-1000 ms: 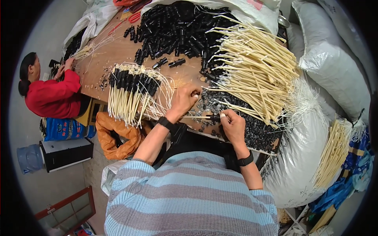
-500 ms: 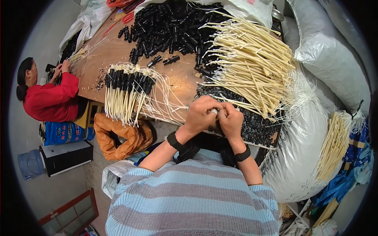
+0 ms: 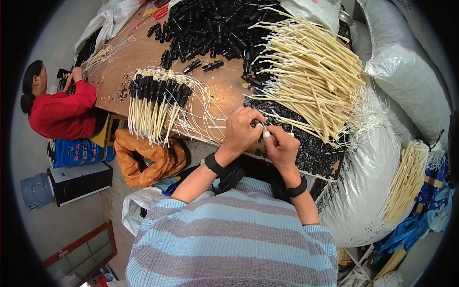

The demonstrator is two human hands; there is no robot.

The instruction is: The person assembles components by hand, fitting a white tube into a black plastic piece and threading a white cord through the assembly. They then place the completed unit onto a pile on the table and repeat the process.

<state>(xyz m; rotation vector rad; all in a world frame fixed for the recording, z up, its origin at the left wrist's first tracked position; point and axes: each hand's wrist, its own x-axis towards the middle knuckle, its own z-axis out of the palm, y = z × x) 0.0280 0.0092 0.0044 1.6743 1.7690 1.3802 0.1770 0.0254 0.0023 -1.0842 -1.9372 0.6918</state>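
Over the table's near edge, my left hand [image 3: 241,126] and my right hand [image 3: 283,149] meet in front of me. Both are closed, thumbs and fingertips pinched close together on something small that the fingers hide. White wraps [image 3: 266,134] cover fingertips there. A thin cream rod [image 3: 217,127] pokes out left of my left hand; whether that hand grips it cannot be seen. To the left lies a row of cream rods with black connectors [image 3: 160,91] fitted on, white cords trailing toward my left hand. Small black pieces [image 3: 318,160] lie right of my right hand.
A large pile of loose cream rods [image 3: 313,76] lies at the right, black connectors [image 3: 215,33] at the back. Full white sacks [image 3: 361,186] stand against the table's right side. An orange bag [image 3: 148,158] is below left. A person in red [image 3: 62,112] works at the far left.
My fingertips have parted slightly, showing more of the white wraps, and my right hand has shifted a little right and down. The view has tilted slightly.
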